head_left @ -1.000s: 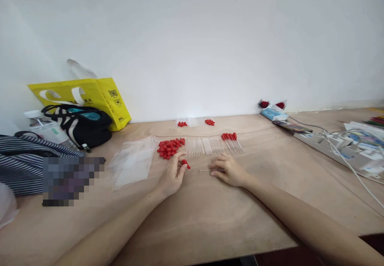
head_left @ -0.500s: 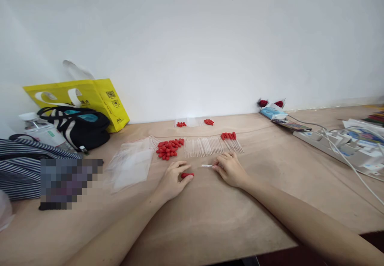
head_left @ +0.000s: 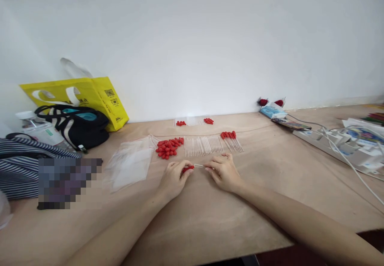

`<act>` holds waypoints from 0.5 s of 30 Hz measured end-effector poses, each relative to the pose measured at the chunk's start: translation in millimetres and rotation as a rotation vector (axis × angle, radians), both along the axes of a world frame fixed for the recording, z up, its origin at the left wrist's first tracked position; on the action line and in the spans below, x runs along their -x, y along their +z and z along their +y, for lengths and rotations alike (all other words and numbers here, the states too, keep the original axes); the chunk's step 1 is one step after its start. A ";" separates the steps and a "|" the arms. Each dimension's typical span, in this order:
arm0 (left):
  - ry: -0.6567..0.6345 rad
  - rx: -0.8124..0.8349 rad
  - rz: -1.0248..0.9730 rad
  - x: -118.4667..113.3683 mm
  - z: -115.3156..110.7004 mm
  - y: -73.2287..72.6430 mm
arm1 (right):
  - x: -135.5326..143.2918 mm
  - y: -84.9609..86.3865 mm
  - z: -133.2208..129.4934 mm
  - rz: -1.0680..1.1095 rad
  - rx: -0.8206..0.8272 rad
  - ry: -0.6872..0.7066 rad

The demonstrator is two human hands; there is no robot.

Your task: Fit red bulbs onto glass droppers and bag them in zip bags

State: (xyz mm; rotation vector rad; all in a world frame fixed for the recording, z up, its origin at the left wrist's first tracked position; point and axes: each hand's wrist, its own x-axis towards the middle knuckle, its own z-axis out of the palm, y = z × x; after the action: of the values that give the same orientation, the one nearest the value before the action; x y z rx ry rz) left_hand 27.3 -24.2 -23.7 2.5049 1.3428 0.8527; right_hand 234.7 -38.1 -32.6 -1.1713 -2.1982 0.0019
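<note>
- Bulb (head_left: 187, 169), red in colour, is in front of the person, low over the table (head_left: 210, 222). The left hand (head_left: 173, 180) is clamped on it between thumb and fingers, and one end of the bulb shows.
- Tube (head_left: 199, 166), thin and clear, lies almost level and points to the bulb. The right hand (head_left: 224, 174) pinches it with thumb and fingers together. Whether tube and bulb touch, I cannot tell.
- Clear bags (head_left: 132, 168) lie flat, to the left of the left hand.
- A pile of red bulbs (head_left: 168, 149) is just beyond the left hand.
- A row of tubes (head_left: 204, 146) lies side by side, to the right of this pile.
- Several bulbed tubes (head_left: 229, 135) are at the right end of the row, with their red ends away from the person.
- A power strip (head_left: 324, 144) with plugs is on the right side.
- A black bag (head_left: 90, 134) is on the left, in front of a yellow bag (head_left: 115, 106).
- Small bulbs (head_left: 208, 121) are seen farther, near the wall (head_left: 192, 50).
</note>
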 end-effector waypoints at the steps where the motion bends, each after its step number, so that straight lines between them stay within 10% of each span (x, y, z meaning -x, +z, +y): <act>1: 0.005 -0.007 -0.015 -0.5 -0.2 0.0 | 1.7 0.1 -0.7 0.007 0.000 0.000; 15: 0.018 -0.007 -0.051 -1.2 -1.2 -0.5 | 2.2 -2.0 -3.5 -0.066 -0.063 0.122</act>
State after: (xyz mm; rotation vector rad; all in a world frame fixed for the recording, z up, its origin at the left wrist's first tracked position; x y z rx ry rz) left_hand 28.5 -25.4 -24.2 2.4617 1.3510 0.9203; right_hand 232.5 -41.6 -34.6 -1.0153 -2.3069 -0.0552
